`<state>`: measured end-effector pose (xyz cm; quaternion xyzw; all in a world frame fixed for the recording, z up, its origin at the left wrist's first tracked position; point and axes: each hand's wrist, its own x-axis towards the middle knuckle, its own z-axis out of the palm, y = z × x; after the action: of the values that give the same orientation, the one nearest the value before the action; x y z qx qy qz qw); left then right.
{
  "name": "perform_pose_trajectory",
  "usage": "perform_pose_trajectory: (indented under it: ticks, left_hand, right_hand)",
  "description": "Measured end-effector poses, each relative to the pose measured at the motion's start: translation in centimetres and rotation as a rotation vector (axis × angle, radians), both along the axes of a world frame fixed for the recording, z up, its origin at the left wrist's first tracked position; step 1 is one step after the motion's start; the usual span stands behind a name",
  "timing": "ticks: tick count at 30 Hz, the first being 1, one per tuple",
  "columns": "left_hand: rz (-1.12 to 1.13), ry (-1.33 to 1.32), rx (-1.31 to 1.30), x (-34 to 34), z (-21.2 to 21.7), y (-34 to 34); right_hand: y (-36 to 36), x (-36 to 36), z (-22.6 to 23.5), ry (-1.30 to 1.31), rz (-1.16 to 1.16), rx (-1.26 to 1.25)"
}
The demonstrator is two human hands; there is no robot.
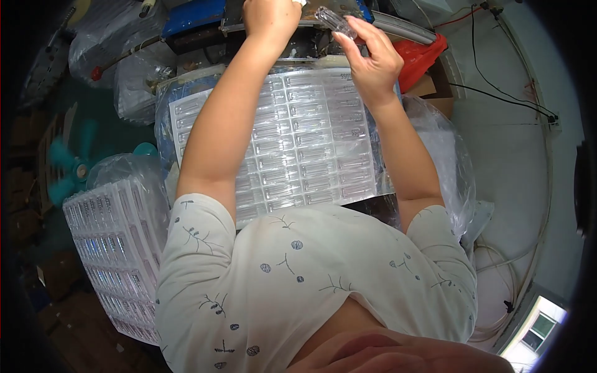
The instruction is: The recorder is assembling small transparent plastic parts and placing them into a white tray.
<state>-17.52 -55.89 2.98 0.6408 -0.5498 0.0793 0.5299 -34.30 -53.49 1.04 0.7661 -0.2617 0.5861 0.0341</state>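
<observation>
My right hand (376,65) pinches a small clear plastic tube-shaped container (336,23) between thumb and fingers, tilted above the far edge of the tray. Beyond that edge, at the top of the picture, my left hand (272,17) is closed. A bit of something white pokes out beside its fingers; most of the fingertips are cut off by the picture's edge. Below both arms lies a white tray (368,168) with rows of compartments, many holding similar clear pieces. My left forearm and chest hide part of it.
Machine parts with a blue box (193,18) stand at the far side. A red bag (418,61) and a cardboard box (440,87) are at the far right. Stacked filled trays (115,248) and a turquoise fan (79,168) stand at left. Cables run along the right wall.
</observation>
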Motion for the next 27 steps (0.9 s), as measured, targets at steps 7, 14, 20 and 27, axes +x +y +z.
perform_pose_trajectory:
  ticks: [7,14,20,27]
  left_hand:
    - [-0.115,0.330,0.099,2.4,-6.2,11.0]
    - [-0.220,0.483,0.360,2.3,-9.9,13.5]
    - [-0.454,0.217,0.433,-4.0,-12.2,14.7]
    - [-0.792,-0.360,0.395,-10.6,-15.9,15.7]
  right_hand:
    - [-3.1,7.0,2.9,0.241,-0.050,-0.169]
    - [-5.5,6.9,1.1,0.445,-0.199,0.028]
    - [-2.6,-0.4,-0.5,0.198,-0.080,0.165]
    - [3.6,-12.5,-6.0,0.122,-0.168,0.370]
